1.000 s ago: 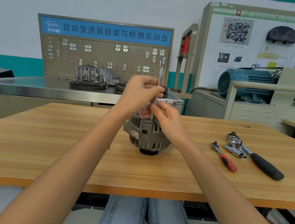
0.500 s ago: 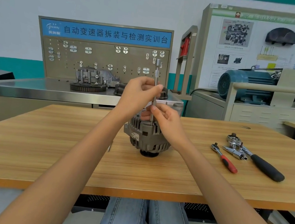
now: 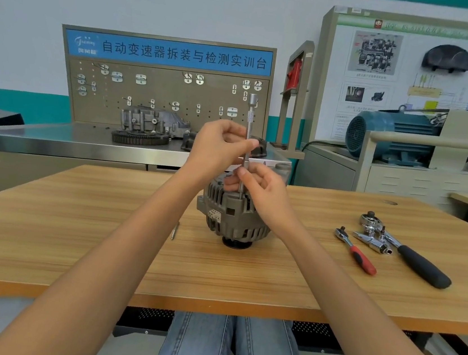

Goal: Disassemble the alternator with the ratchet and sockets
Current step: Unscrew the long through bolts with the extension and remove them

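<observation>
One upright extension bar (image 3: pixel 248 137) is pinched mid-shaft by the left hand (image 3: pixel 221 146) and lower down by the right hand (image 3: pixel 260 191), its tip on the single alternator (image 3: pixel 232 218) standing mid-table (image 3: pixel 73 231), two ratchets (image 3: pixel 355 249) lying well right.

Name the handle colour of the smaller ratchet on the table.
Red, on the smaller ratchet, clearest in the head view.
</observation>
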The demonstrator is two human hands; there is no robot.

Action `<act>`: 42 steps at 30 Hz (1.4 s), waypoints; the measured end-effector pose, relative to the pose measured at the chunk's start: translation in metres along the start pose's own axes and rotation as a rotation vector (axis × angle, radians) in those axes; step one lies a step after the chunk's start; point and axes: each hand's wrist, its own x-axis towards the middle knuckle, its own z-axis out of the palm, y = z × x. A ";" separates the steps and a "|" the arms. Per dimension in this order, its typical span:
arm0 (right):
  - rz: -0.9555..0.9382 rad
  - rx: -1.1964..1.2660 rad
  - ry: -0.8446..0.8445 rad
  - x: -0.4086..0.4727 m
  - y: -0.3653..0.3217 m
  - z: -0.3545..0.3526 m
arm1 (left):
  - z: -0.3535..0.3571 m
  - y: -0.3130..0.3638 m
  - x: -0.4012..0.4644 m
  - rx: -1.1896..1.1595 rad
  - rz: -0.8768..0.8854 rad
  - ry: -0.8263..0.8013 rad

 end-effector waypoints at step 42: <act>0.063 -0.032 0.193 0.011 -0.013 -0.012 | -0.005 -0.055 -0.030 0.072 0.035 -0.206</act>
